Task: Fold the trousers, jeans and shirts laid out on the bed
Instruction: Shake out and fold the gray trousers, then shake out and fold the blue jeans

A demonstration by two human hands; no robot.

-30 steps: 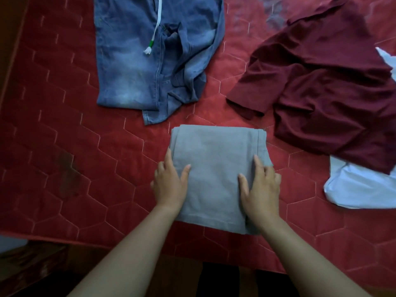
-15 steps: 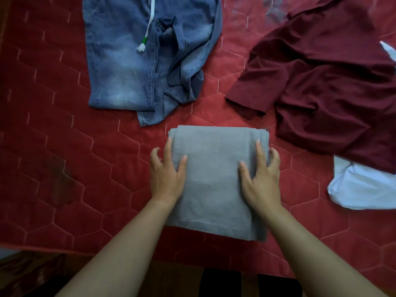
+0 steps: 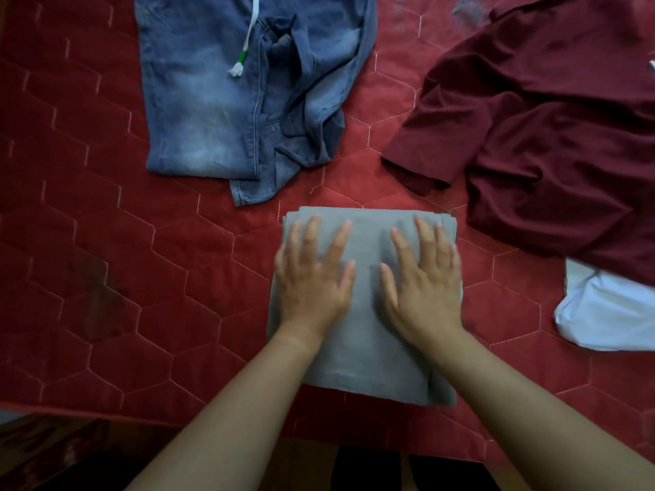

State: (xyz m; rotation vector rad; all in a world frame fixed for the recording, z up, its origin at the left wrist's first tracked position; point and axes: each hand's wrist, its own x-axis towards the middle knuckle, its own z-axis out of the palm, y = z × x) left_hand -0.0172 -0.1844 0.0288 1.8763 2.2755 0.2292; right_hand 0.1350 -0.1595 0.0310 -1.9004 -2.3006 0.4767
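Note:
Folded grey trousers (image 3: 365, 356) lie as a neat rectangle near the front edge of the bed. My left hand (image 3: 312, 278) presses flat on their left half, fingers straight and spread. Flat on the right half rests my right hand (image 3: 421, 281), fingers also straight. Blue jeans (image 3: 227, 101) with a white drawstring lie crumpled beyond, at the upper left. A maroon shirt (image 3: 553, 136) is spread loosely at the upper right.
A red quilted bedspread (image 3: 106, 278) covers the bed; its front edge runs along the bottom, with dark floor below. A white garment (image 3: 609, 317) lies at the right edge, partly under the maroon shirt.
Both hands have slid from the outer edges of the grey trousers inward and up onto the top surface, now lying flat side by side.

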